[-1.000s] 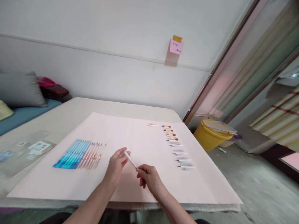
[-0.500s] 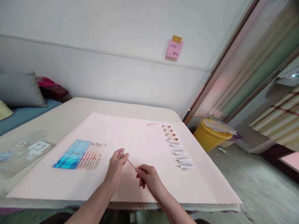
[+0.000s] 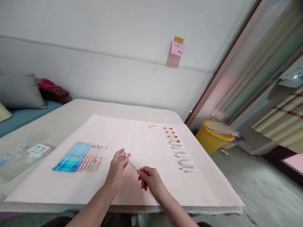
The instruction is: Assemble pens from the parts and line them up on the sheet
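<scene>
A slim white pen (image 3: 133, 165) with reddish marks slants between my two hands, above the pale pink sheet (image 3: 142, 138). My right hand (image 3: 149, 179) pinches its lower end between thumb and fingers. At the upper end, my left hand (image 3: 119, 162) has thumb and index finger around the tip in a loose hold. To the left lie a row of blue pens (image 3: 72, 156) and, beside it, several white pens with reddish patterns (image 3: 93, 157). Along the right side, slim pieces with dark points (image 3: 177, 147) form a column; some have brown ends. One more such piece (image 3: 154, 127) lies farther back.
Clear plastic packaging (image 3: 35, 151) rests on the table's left part. A grey cushion (image 3: 21, 91) is at the far left. Behind the table is a white wall bearing a pink note (image 3: 177, 48). A yellow bin (image 3: 210, 137) stands on the floor at right.
My left fingers have loosened and shifted slightly at the upper end, so more of the pen's tip shows. My right hand keeps its place. The wall note's lower edge has lifted.
</scene>
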A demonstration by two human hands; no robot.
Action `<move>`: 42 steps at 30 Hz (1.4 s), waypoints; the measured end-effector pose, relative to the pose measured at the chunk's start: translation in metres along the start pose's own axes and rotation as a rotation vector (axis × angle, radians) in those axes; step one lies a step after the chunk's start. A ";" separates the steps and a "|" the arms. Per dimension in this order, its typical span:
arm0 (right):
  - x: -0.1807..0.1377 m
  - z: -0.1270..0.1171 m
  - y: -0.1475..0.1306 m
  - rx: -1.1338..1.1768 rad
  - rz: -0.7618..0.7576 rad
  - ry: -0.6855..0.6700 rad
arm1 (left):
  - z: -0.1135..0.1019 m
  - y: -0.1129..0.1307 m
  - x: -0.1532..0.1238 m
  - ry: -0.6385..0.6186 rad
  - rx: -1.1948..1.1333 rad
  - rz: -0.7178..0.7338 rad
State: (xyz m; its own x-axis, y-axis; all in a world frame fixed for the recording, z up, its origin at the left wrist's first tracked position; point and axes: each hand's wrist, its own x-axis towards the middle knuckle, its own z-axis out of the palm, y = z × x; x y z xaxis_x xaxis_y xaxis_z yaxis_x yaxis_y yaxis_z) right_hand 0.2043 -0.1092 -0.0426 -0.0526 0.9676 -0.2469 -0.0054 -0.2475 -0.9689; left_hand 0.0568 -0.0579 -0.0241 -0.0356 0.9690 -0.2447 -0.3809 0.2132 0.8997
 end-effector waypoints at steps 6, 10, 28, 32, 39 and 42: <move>-0.001 -0.001 -0.001 0.021 0.027 -0.019 | 0.000 0.001 0.000 -0.014 -0.001 -0.004; -0.002 0.000 -0.004 0.060 0.036 -0.010 | 0.001 0.003 -0.001 0.003 0.007 -0.003; -0.011 -0.003 -0.005 0.800 0.410 -0.305 | 0.001 0.011 0.001 -0.194 -0.151 -0.005; -0.012 0.001 -0.008 0.740 0.365 -0.268 | 0.002 0.013 0.000 -0.184 -0.160 -0.014; -0.009 0.003 -0.004 0.517 0.274 -0.177 | 0.003 0.012 -0.001 -0.144 -0.153 -0.035; -0.008 0.001 -0.002 0.496 0.257 -0.156 | 0.003 0.010 -0.001 -0.144 -0.131 -0.045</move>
State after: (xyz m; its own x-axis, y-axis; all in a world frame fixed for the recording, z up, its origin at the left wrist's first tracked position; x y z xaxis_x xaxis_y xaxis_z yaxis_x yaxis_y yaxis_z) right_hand 0.2033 -0.1164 -0.0384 -0.2608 0.8639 -0.4308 -0.4385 -0.5036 -0.7444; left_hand 0.0556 -0.0568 -0.0132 0.1129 0.9688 -0.2206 -0.4963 0.2473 0.8322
